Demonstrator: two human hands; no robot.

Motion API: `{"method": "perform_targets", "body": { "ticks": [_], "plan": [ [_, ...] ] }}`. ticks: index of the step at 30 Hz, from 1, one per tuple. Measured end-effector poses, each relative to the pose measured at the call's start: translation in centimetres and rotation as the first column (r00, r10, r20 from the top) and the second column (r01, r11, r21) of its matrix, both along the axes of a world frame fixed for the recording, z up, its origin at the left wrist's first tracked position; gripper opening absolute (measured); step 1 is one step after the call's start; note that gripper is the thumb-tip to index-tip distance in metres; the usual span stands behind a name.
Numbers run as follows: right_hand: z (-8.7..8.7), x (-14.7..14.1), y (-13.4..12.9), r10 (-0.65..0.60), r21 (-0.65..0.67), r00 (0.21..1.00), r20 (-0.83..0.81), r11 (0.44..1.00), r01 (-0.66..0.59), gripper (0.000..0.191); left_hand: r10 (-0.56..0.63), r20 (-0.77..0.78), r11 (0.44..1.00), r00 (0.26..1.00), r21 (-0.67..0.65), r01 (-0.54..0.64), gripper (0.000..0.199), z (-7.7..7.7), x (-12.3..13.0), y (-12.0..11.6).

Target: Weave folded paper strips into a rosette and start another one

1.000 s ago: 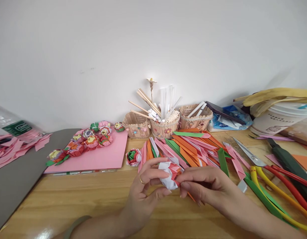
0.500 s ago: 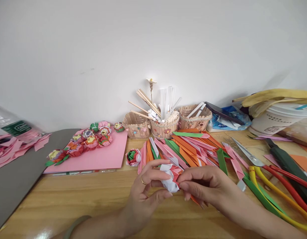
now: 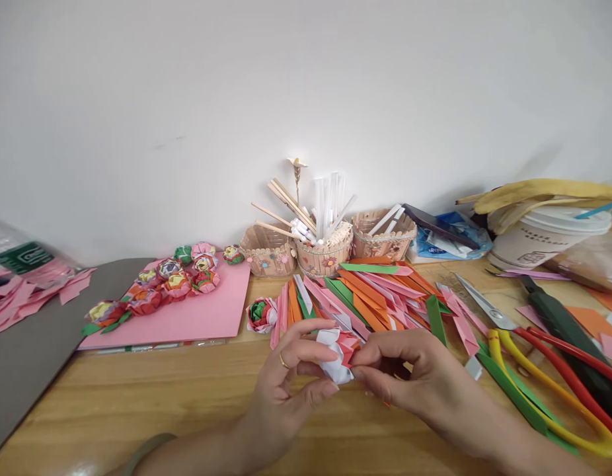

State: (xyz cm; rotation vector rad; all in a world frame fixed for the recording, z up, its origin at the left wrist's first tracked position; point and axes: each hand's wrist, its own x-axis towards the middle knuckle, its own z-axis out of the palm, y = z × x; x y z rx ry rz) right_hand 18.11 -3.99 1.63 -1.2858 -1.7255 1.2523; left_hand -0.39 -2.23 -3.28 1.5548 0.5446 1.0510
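Observation:
A folded paper piece (image 3: 336,357), white outside with red-pink folds inside, is held up over the front of the wooden table. My left hand (image 3: 291,380), with a ring on one finger, grips its white side between thumb and fingers. My right hand (image 3: 405,373) pinches the red-pink edge at its right with thumb and forefinger; a bit of orange shows below those fingers. Behind both hands spreads a pile of folded paper strips (image 3: 375,297) in orange, pink, green and white. A finished paper flower (image 3: 261,314) sits left of the pile.
Several paper flowers (image 3: 177,285) rest on pink sheets (image 3: 211,317) at the left. Three small baskets (image 3: 323,256) stand by the wall, one holding sticks. At the right lie scissors (image 3: 499,317), a dark green cutter (image 3: 558,330) and a lidded cup (image 3: 544,235).
The view has shifted slightly, moving the table items a little left. My right hand's fingers have curled in closer at the paper's edge, and less orange shows beneath them.

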Motion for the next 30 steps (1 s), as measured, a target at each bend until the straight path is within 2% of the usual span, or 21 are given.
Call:
{"method": "perform_targets", "body": {
  "ticks": [6, 12, 18, 22, 26, 30],
  "plan": [
    [0.21, -0.16, 0.01, 0.006, 0.019, 1.0, -0.009, 1.0, -0.006, 0.015, -0.046, 0.031, 0.999, 0.998, -0.028, 0.047, 0.028, 0.13, 0.13, 0.07],
    [0.04, 0.12, -0.07, -0.002, 0.18, 0.996, 0.093, 0.984, -0.015, 0.013, -0.056, 0.036, 0.997, 0.998, -0.048, 0.058, 0.028, 0.1, 0.12, 0.01],
    [-0.12, 0.37, -0.03, -0.009, 0.269, 0.986, 0.167, 0.963, -0.037, 0.015, -0.075, 0.034, 0.994, 0.997, -0.072, 0.077, 0.028, 0.35, 0.14, -0.07],
    [-0.23, 0.28, 0.14, 0.0, 0.317, 0.984, 0.176, 0.947, -0.056, 0.019, -0.069, 0.022, 0.981, 0.997, -0.182, 0.071, 0.036, 0.53, 0.32, -0.03],
    [-0.28, 0.17, 0.07, 0.003, 0.342, 0.981, 0.192, 0.937, -0.07, 0.018, -0.067, 0.05, 0.929, 0.996, -0.361, 0.081, 0.047, 0.71, 0.52, 0.18],
    [-0.19, 0.16, 0.07, -0.003, 0.318, 0.978, 0.208, 0.946, -0.065, 0.018, -0.072, 0.09, 0.915, 0.993, -0.391, 0.101, 0.041, 0.91, 0.58, 0.3]
  ]
}}
